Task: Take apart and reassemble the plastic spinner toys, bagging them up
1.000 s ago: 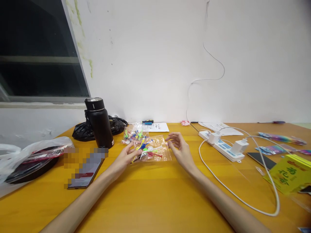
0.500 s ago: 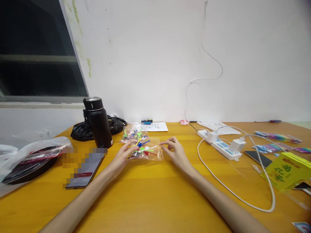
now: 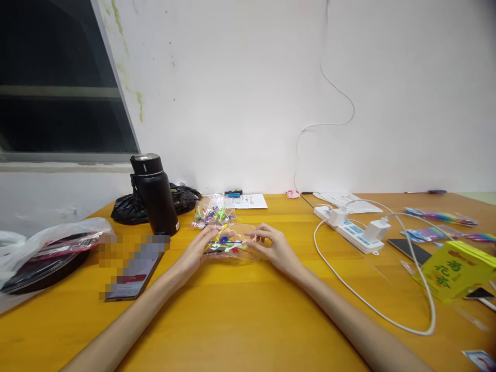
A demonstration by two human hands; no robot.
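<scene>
A clear plastic bag [image 3: 232,248] of small colourful plastic pieces with thin stems lies between my two hands. The pieces are blue, green, red, white, yellow and black; their exact kind is too small to tell. My left hand [image 3: 196,250] grips the bag's left side, its fingertips partly hidden by the film and glare. At the right edge, my right hand [image 3: 275,248] has its thumb and curled fingers closed on the film. Just behind lies a second clear bag [image 3: 213,213] with similar bright pieces.
To the left stand a black thermos bottle [image 3: 155,199], a phone [image 3: 135,276] and a white plastic bag [image 3: 98,227]. A black bag [image 3: 126,209] lies behind. On the right are a power strip [image 3: 358,235], looping white cable [image 3: 387,329] and a yellow box [image 3: 451,271].
My right hand has moved slightly left and now meets the bag's right edge. The bag has bunched up a little between my hands, and the view has shifted slightly.
</scene>
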